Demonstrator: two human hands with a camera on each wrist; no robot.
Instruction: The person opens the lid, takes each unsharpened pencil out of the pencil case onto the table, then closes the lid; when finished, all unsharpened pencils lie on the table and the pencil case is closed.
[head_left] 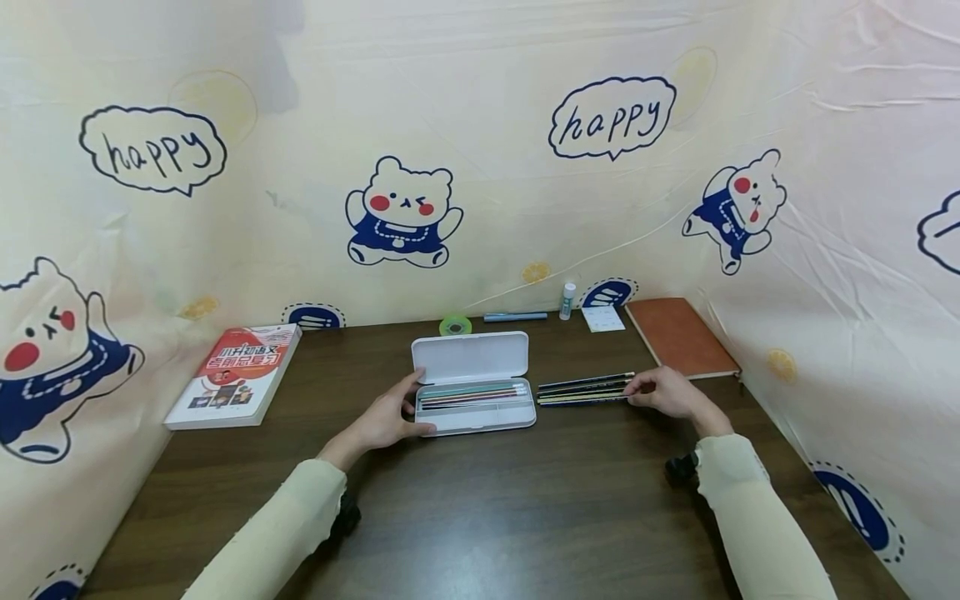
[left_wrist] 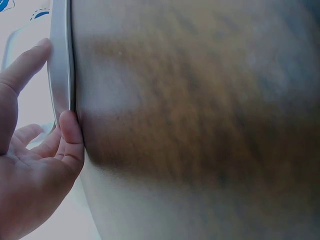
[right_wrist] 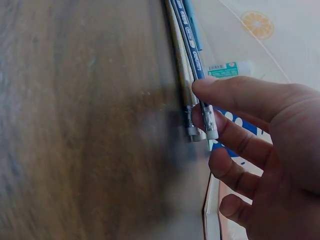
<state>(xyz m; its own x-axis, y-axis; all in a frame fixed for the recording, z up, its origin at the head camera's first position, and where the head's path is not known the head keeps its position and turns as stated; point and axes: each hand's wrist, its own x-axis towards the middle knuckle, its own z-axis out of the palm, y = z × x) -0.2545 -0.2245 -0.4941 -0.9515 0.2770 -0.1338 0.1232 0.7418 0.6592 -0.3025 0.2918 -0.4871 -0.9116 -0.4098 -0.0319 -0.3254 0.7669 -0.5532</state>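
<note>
A white pencil case (head_left: 474, 423) lies with its lid raised on the table, several pencils (head_left: 465, 397) inside it. My left hand (head_left: 386, 414) grips its left end, thumb at the front corner and fingers round the side; the left wrist view shows the hand (left_wrist: 37, 165) against the case wall (left_wrist: 60, 65). To the right of the case, several dark and striped pencils (head_left: 581, 389) lie side by side. At their right ends, my right hand (head_left: 667, 392) pinches a dark blue pencil (right_wrist: 188, 37) near its eraser end, between thumb and forefinger.
A red and white book (head_left: 236, 371) lies at the left. Along the back are green tape (head_left: 455, 325), a blue pen (head_left: 515, 317), a glue stick (head_left: 567, 301) and a white note (head_left: 603, 319). A brown notebook (head_left: 682, 337) lies back right.
</note>
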